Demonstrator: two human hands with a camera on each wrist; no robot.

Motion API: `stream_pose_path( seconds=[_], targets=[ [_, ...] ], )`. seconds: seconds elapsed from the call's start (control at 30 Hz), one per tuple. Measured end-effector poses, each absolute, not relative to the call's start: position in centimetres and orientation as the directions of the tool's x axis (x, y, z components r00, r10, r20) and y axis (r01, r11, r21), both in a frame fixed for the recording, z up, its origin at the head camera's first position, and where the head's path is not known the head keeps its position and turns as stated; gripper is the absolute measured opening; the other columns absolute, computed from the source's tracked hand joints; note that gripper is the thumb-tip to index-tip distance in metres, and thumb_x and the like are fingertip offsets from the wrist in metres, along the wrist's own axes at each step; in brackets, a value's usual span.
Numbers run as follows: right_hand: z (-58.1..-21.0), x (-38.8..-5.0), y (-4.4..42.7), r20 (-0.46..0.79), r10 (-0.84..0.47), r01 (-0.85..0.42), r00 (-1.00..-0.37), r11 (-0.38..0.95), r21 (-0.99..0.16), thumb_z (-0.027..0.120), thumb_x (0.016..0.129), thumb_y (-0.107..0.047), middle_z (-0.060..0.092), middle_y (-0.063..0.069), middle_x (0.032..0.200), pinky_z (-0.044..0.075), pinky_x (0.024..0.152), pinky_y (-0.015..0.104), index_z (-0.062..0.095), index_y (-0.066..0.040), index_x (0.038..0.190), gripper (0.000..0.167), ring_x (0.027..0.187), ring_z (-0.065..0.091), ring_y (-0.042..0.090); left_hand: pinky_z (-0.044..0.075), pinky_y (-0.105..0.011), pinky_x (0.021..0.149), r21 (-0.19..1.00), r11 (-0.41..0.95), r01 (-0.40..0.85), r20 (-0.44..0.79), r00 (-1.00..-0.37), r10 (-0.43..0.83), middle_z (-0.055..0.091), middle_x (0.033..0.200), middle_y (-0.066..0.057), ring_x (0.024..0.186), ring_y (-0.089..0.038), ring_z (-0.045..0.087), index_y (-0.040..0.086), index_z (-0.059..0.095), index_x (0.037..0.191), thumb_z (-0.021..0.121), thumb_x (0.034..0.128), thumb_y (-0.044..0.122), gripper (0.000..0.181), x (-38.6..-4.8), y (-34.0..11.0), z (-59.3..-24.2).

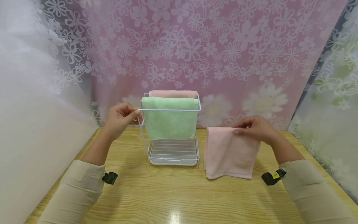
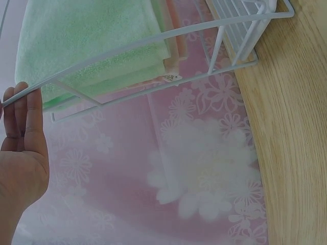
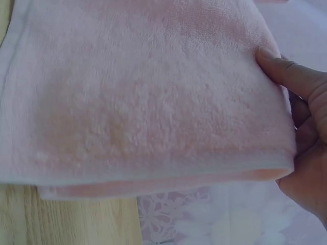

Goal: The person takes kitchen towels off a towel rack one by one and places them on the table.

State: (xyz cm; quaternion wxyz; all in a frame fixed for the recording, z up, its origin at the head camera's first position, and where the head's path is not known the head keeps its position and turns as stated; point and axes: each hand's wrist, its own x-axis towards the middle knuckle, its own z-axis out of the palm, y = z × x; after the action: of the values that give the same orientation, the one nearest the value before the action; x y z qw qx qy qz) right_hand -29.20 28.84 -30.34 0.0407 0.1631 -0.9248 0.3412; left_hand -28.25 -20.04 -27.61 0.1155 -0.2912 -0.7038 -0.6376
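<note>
A white wire rack stands on the table, with a green towel draped over one bar and a pink towel hanging behind it. At the rack's upper left corner, my left hand holds the front bar between thumb and fingers; the left wrist view shows those fingers against the wire. To the right of the rack hangs a second pink towel, folded over. My right hand pinches its top edge, thumb in front, the other fingers partly hidden behind the cloth.
A wire shelf with a pale tray forms the rack's base. The wood-grain table extends toward me. Behind it hangs a pink flowered curtain, and light sheets stand at both sides. Each sleeve carries a small black wrist camera.
</note>
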Motion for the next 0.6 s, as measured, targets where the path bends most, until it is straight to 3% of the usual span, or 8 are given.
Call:
stream_pose_path(
  seconds=[0.6],
  targets=[
    [-30.6, -32.5, 27.9, 0.131, -0.243, -0.271, -0.961, 0.738, -0.619, 0.081, 0.081, -0.032, 0.069, 0.013, 0.112, 0.053, 0.075, 0.028, 0.077, -0.011, 0.105, 0.032, 0.1, 0.064, 0.025, 0.061, -0.037, 0.069, 0.82, 0.034, 0.571, 0.545, -0.798, 0.259, 0.069, 0.076, -0.006, 0.068, -0.021, 0.067, -0.011, 0.061, 0.089, 0.061, 0.0952, 0.0, 0.012, -28.4, -20.1, -27.7]
  ],
)
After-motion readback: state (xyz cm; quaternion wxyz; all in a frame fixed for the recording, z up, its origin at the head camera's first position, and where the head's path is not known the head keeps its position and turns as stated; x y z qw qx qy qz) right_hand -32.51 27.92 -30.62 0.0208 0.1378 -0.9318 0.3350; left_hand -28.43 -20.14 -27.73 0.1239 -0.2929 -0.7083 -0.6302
